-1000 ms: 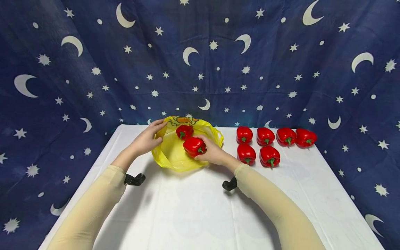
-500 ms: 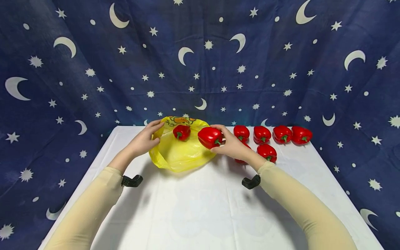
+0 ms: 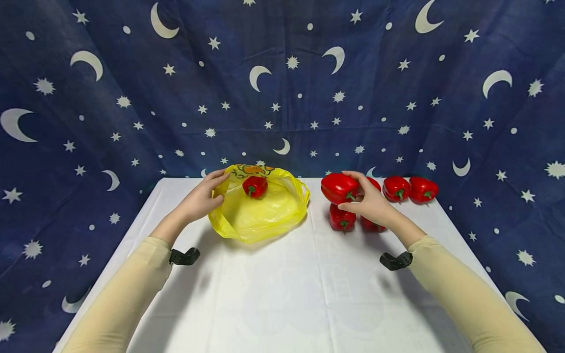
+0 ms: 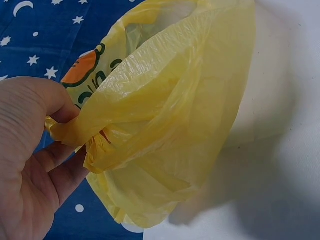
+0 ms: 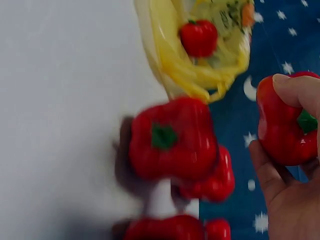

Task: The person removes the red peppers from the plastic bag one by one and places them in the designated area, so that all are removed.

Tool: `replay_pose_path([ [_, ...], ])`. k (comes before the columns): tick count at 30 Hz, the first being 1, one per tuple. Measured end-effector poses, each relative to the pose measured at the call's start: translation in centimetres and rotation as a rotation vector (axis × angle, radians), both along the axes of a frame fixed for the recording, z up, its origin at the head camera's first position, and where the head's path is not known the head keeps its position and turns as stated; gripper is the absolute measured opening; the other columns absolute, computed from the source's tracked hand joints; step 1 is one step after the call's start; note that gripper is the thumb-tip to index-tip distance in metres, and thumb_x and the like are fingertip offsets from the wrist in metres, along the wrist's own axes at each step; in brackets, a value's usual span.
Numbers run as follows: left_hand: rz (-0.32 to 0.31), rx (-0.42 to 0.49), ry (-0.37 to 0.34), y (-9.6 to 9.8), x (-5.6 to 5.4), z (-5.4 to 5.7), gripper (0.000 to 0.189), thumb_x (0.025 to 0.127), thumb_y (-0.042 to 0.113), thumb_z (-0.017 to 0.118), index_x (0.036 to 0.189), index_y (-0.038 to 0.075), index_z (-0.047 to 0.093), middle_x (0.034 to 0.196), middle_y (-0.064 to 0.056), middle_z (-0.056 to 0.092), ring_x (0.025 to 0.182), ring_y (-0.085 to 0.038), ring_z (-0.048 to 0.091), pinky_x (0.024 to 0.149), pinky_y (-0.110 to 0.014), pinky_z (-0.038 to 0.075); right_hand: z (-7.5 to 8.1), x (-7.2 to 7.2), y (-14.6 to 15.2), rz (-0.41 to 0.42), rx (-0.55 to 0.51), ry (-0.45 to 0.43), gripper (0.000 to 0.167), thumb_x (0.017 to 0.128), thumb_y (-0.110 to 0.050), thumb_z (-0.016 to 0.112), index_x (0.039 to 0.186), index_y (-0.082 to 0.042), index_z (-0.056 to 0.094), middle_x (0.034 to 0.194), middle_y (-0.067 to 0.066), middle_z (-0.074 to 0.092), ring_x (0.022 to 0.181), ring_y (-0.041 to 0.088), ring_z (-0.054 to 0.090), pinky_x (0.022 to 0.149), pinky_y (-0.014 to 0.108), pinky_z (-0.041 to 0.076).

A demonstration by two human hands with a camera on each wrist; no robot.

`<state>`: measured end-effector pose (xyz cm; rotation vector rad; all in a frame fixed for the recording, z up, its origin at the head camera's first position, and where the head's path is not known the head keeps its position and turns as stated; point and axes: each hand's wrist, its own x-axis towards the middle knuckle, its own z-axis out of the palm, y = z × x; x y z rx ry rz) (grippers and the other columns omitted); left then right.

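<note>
My left hand (image 3: pixel 200 198) pinches the left rim of a yellow plastic bag (image 3: pixel 260 215); in the left wrist view thumb and fingers bunch the film (image 4: pixel 165 115) between them. The bag's mouth gapes upward, and one red bell pepper (image 3: pixel 254 187) lies inside near its printed back wall. Off to the right, my right hand (image 3: pixel 372 201) grips another red bell pepper (image 3: pixel 340 188), raised above the pepper row, its green stem toward my palm. Just below it in the head view sits a pepper (image 3: pixel 342 218) on the table, and a further one (image 3: pixel 372 224) is partly hidden by the hand.
Two more peppers (image 3: pixel 396 189) stand at the back right of the white-covered table (image 3: pixel 265 294), with another partly hidden behind my right hand. A dark blue curtain (image 3: pixel 282 88) with moons and stars hangs right behind the table.
My right hand has carried its pepper out of the bag's mouth, rightward to over the pepper rows. The left hand keeps its hold on the bag's rim; the other pepper stays inside.
</note>
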<state>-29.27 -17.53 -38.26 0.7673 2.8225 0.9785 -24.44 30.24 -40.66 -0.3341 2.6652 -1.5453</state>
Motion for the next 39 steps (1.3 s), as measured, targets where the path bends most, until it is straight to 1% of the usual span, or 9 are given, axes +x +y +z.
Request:
replay_pose_path([
  [8, 0.005, -0.003, 0.004, 0.1, -0.1, 0.0, 0.068, 0.096, 0.003, 0.057, 0.159, 0.003, 0.033, 0.167, -0.012, 0.020, 0.150, -0.037, 0.026, 0.116, -0.056, 0.029, 0.4, 2.6, 5.8, -0.138, 0.019, 0.030, 0.100, 0.086, -0.029, 0.084, 0.163, -0.024, 0.020, 0.157, 0.016, 0.034, 0.136, 0.040, 0.043, 0.105, 0.050, 0.045],
  [11, 0.003, -0.002, 0.016, 0.3, 0.0, 0.0, 0.068, 0.096, 0.004, 0.057, 0.159, 0.003, 0.034, 0.167, -0.013, 0.021, 0.150, -0.037, 0.027, 0.116, -0.056, 0.030, -0.2, 3.4, 8.1, -0.193, 0.021, 0.026, 0.100, 0.087, -0.030, 0.083, 0.163, -0.024, 0.019, 0.159, 0.015, 0.031, 0.138, 0.038, 0.041, 0.105, 0.035, 0.046],
  [15, -0.007, 0.007, 0.023, 0.5, 0.1, -0.2, 0.068, 0.096, 0.005, 0.058, 0.159, 0.003, 0.034, 0.167, -0.012, 0.021, 0.149, -0.036, 0.028, 0.116, -0.055, 0.030, -1.0, 4.7, 10.5, -0.239, 0.009, 0.041, 0.098, 0.089, -0.028, 0.082, 0.163, -0.022, 0.019, 0.156, 0.015, 0.033, 0.130, 0.031, 0.046, 0.086, 0.011, 0.047],
  [19, -0.004, 0.015, 0.022, 0.3, 0.1, -0.6, 0.068, 0.096, 0.004, 0.058, 0.159, 0.004, 0.034, 0.167, -0.012, 0.022, 0.149, -0.036, 0.029, 0.115, -0.056, 0.030, -2.1, 5.7, 12.1, -0.265, 0.013, 0.073, 0.094, 0.090, -0.026, 0.081, 0.162, -0.019, 0.021, 0.152, 0.017, 0.033, 0.121, 0.022, 0.048, 0.082, 0.011, 0.048],
  [24, -0.007, 0.022, 0.028, 0.0, 0.2, -0.8, 0.068, 0.097, 0.005, 0.058, 0.160, 0.005, 0.034, 0.166, -0.012, 0.022, 0.148, -0.037, 0.030, 0.115, -0.056, 0.031, -3.8, 6.1, 13.5, -0.316, 0.052, 0.064, 0.096, 0.089, -0.027, 0.081, 0.161, -0.010, 0.019, 0.153, 0.025, 0.030, 0.124, 0.040, 0.044, 0.077, 0.010, 0.047],
  [27, -0.012, 0.021, 0.030, 0.0, 0.2, -0.7, 0.067, 0.097, 0.006, 0.058, 0.160, 0.004, 0.034, 0.167, -0.012, 0.022, 0.148, -0.037, 0.030, 0.115, -0.056, 0.031, -4.9, 6.4, 14.0, -0.337, 0.108, 0.028, 0.100, 0.089, -0.030, 0.081, 0.160, -0.004, 0.016, 0.152, 0.031, 0.027, 0.125, 0.051, 0.041, 0.079, 0.018, 0.047],
  [31, -0.013, 0.024, 0.034, 0.1, 0.2, -0.6, 0.067, 0.096, 0.004, 0.058, 0.159, 0.003, 0.034, 0.166, -0.013, 0.023, 0.147, -0.037, 0.031, 0.115, -0.056, 0.031, -6.2, 6.4, 14.3, -0.318, 0.102, -0.008, 0.100, 0.090, -0.028, 0.080, 0.159, 0.000, 0.013, 0.151, 0.034, 0.026, 0.128, 0.052, 0.039, 0.084, 0.028, 0.044],
  [36, -0.015, 0.027, 0.033, 0.1, 0.3, -0.4, 0.067, 0.096, 0.003, 0.057, 0.159, 0.003, 0.034, 0.166, -0.014, 0.023, 0.147, -0.037, 0.032, 0.114, -0.057, 0.032, -7.3, 6.4, 14.5, -0.323, 0.078, -0.028, 0.100, 0.090, -0.027, 0.080, 0.159, 0.001, 0.013, 0.149, 0.035, 0.029, 0.127, 0.050, 0.040, 0.078, 0.016, 0.042],
  [39, -0.015, 0.022, 0.034, 0.1, 0.3, -0.4, 0.068, 0.096, 0.004, 0.057, 0.159, 0.003, 0.034, 0.166, -0.014, 0.023, 0.147, -0.038, 0.032, 0.114, -0.057, 0.032, -7.7, 6.4, 14.5, -0.334, 0.086, -0.034, 0.101, 0.090, -0.026, 0.080, 0.159, 0.002, 0.012, 0.149, 0.036, 0.028, 0.127, 0.052, 0.040, 0.081, 0.023, 0.045],
])
